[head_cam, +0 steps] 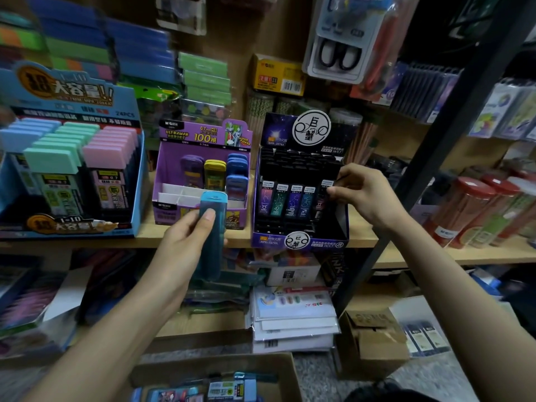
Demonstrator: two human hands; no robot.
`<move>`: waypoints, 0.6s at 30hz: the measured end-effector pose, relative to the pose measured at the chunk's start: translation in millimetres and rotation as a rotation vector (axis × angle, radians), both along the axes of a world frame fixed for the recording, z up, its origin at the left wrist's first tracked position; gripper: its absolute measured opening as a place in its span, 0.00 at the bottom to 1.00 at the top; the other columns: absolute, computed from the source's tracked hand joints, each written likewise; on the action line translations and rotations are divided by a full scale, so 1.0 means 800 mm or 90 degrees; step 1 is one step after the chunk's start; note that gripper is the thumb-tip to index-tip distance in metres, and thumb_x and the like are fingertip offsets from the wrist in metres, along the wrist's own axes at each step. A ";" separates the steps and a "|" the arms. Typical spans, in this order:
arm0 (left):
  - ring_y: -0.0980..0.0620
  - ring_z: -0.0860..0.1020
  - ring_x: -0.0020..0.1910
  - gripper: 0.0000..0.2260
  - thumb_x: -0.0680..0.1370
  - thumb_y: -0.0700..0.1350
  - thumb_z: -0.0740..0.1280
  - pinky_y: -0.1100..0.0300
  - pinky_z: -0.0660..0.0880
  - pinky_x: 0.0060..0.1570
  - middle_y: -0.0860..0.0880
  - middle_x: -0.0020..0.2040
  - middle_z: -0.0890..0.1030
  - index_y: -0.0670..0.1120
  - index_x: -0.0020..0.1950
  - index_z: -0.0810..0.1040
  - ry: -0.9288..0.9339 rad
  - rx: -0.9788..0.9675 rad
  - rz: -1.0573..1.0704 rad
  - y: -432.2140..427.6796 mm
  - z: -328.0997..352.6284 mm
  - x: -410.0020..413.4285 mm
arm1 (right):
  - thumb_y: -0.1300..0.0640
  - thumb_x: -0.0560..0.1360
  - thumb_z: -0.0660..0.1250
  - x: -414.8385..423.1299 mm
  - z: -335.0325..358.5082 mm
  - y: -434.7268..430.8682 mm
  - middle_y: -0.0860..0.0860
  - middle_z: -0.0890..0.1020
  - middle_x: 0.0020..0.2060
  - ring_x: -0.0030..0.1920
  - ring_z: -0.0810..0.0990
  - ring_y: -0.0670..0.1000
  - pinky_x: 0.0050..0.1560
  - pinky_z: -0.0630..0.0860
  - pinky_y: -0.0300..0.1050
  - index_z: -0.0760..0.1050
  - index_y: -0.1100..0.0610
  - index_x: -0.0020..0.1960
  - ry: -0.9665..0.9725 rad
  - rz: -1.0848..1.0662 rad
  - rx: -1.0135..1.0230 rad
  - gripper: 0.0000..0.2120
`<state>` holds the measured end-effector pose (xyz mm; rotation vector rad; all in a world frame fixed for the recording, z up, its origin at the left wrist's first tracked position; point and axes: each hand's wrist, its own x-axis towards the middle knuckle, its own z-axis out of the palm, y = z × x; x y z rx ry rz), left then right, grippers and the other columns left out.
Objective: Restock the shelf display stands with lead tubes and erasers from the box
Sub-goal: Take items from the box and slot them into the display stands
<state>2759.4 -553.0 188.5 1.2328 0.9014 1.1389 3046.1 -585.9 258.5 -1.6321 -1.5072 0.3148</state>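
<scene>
- Two hands reach toward the shelf (362, 232): the left hand (185, 248), grip wrapped round a blue lead tube (217, 242), is just before the purple stand (203, 134).
- At the right end of the black stand (298, 240), the right hand (362, 195) has its grip pinched on a dark tube (321, 203).

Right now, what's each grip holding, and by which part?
Left grip: teal lead tube, around its lower half. Right grip: dark lead tube in black stand, by its top.

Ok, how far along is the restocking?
Done: the blue stand looks full. In hand: the left hand grips a teal lead case by the purple stand; the right hand pinches a tube in the black stand. Left: the purple stand's front slots are empty, and the box holds more.
</scene>
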 end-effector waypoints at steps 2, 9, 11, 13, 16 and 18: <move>0.61 0.81 0.39 0.07 0.77 0.55 0.61 0.55 0.73 0.48 0.60 0.40 0.83 0.58 0.49 0.78 0.003 -0.001 -0.001 0.000 0.000 0.000 | 0.65 0.72 0.70 0.002 -0.001 -0.002 0.53 0.83 0.41 0.45 0.83 0.55 0.51 0.79 0.57 0.77 0.56 0.47 -0.003 0.013 -0.002 0.07; 0.60 0.81 0.39 0.07 0.78 0.54 0.60 0.55 0.73 0.48 0.60 0.38 0.83 0.57 0.49 0.77 0.010 -0.009 0.002 -0.003 0.000 0.003 | 0.65 0.72 0.70 0.011 -0.003 -0.004 0.49 0.82 0.39 0.44 0.82 0.54 0.47 0.80 0.47 0.76 0.47 0.43 -0.029 0.009 -0.008 0.13; 0.62 0.80 0.34 0.07 0.79 0.53 0.60 0.58 0.71 0.43 0.59 0.36 0.83 0.56 0.48 0.77 0.007 -0.020 0.010 -0.004 -0.001 0.004 | 0.64 0.71 0.71 0.008 -0.011 -0.002 0.45 0.81 0.38 0.42 0.81 0.49 0.47 0.78 0.42 0.75 0.46 0.42 -0.060 -0.006 -0.009 0.14; 0.60 0.78 0.30 0.06 0.78 0.54 0.61 0.59 0.70 0.38 0.55 0.33 0.81 0.56 0.47 0.76 0.005 -0.031 0.016 -0.004 0.000 0.004 | 0.64 0.71 0.72 0.002 -0.020 0.001 0.43 0.80 0.38 0.40 0.79 0.42 0.43 0.74 0.31 0.75 0.48 0.42 -0.080 -0.028 0.001 0.11; 0.61 0.70 0.25 0.15 0.70 0.61 0.66 0.65 0.68 0.25 0.59 0.29 0.74 0.54 0.51 0.73 -0.025 -0.017 -0.004 -0.006 0.001 0.005 | 0.66 0.71 0.71 -0.002 -0.029 0.005 0.44 0.80 0.35 0.33 0.77 0.33 0.35 0.70 0.24 0.75 0.53 0.42 -0.030 -0.070 0.029 0.09; 0.62 0.68 0.23 0.18 0.68 0.60 0.67 0.68 0.65 0.21 0.60 0.28 0.72 0.55 0.52 0.69 -0.015 0.005 -0.007 -0.006 0.001 0.007 | 0.65 0.71 0.71 -0.005 -0.032 0.007 0.49 0.81 0.35 0.32 0.77 0.36 0.36 0.73 0.27 0.76 0.54 0.42 -0.005 -0.104 0.030 0.08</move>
